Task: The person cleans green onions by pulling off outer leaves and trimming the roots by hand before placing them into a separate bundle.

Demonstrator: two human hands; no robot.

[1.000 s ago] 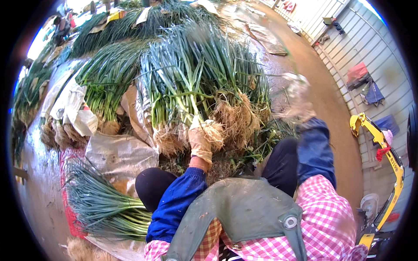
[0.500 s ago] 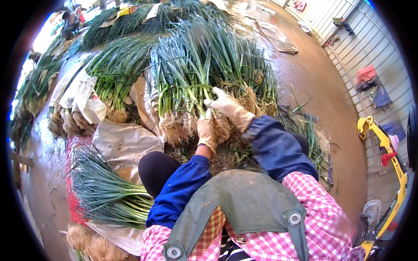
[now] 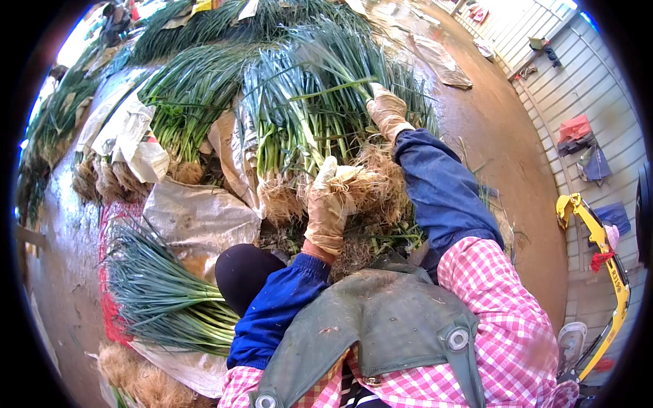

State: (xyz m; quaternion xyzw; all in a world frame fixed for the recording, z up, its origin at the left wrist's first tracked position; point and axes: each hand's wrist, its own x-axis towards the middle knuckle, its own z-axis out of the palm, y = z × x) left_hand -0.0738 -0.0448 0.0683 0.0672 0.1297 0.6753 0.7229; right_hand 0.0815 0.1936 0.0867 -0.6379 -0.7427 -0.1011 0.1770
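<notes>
A dense row of green onions (image 3: 286, 115) lies ahead of me, leaves pointing away and pale stringy roots (image 3: 280, 198) toward me. My gloved left hand (image 3: 326, 207) is closed at the near end of the row, around the lower stems beside a tuft of roots; its fingertips are partly hidden. Farther off and to the right, my gloved right hand (image 3: 389, 114) is closed on the leafy part of some green onions. A few long leaves stick out past its fingers to the left.
Left of my knee, a separate bundle of green onions (image 3: 170, 292) rests on sacking. White sacks (image 3: 129, 139) and more green onions (image 3: 190, 95) lie beyond. Loose roots (image 3: 146, 377) are at lower left. A yellow jointed arm (image 3: 598, 238) stands by the ribbed wall at right.
My right hand has moved away from me, from the lower stems up to the leaves, and its fingers have closed. My left hand has stayed near the roots, turning slightly.
</notes>
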